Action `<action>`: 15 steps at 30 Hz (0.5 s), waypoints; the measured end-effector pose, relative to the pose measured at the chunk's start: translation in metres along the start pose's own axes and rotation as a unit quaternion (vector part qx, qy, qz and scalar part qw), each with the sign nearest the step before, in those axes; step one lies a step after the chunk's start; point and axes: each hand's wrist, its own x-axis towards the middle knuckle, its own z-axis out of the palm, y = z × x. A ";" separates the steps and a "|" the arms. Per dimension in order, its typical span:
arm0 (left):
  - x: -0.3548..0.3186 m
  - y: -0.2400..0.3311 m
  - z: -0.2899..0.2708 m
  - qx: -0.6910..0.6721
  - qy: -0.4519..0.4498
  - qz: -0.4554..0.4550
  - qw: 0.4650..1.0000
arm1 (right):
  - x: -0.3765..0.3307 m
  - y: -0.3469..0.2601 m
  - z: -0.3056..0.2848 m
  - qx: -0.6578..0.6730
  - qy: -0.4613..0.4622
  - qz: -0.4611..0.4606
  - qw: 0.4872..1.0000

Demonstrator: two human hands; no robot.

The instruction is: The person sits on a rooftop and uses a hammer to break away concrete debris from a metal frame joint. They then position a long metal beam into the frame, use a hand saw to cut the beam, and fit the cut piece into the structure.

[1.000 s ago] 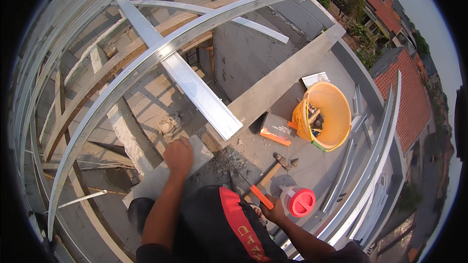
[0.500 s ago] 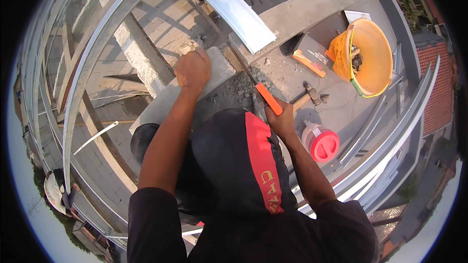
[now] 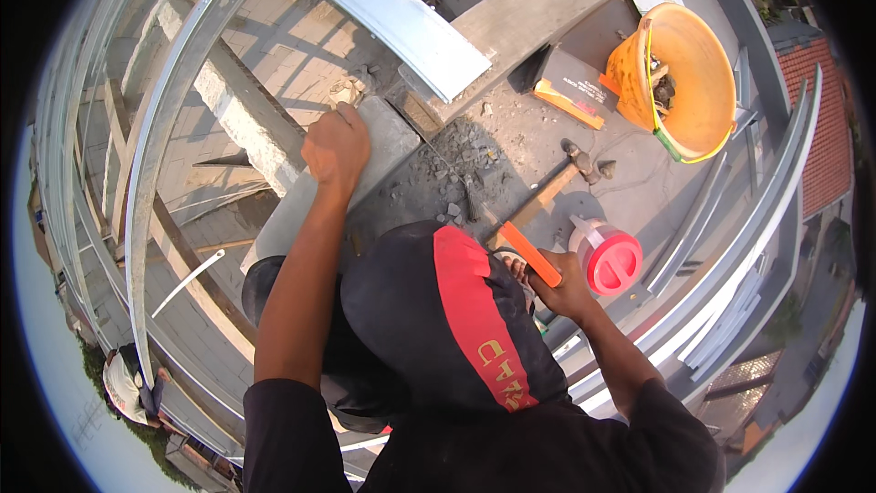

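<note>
My left hand point(image 3: 336, 148) is closed over the left edge of a grey concrete beam point(image 3: 388, 139), its fingers curled out of sight. A pale lump point(image 3: 348, 89) lies just beyond the knuckles. In my right hand point(image 3: 570, 288), beside my right knee, is the orange handle of a hand saw point(image 3: 529, 254). Its long thin blade shows almost edge-on and points away to the left, over grey rubble, toward the gap between the beam and a wooden piece point(image 3: 418, 112). Exactly where the blade touches cannot be made out.
A claw-type hammer point(image 3: 577, 162), a clear jug with a red lid point(image 3: 610, 260), a box point(image 3: 570, 89) and a yellow bucket point(image 3: 689, 82) stand to the right. Metal channels point(image 3: 388, 14) curve around me. A person point(image 3: 128, 388) is at the far lower left.
My right hand has drawn the saw back toward my body and to the right. My left hand has slid slightly nearer along the beam. The whole view has shifted a little.
</note>
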 end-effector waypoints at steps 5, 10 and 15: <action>-0.006 -0.006 0.004 0.018 0.008 -0.002 1.000 | 0.021 0.010 0.015 0.034 0.021 -0.047 0.998; 0.000 -0.009 0.009 0.001 0.034 0.024 0.999 | 0.117 -0.022 0.024 -0.016 0.016 -0.076 0.997; -0.003 -0.004 0.003 0.005 0.042 0.013 0.999 | -0.003 0.016 0.013 0.016 0.055 -0.049 0.997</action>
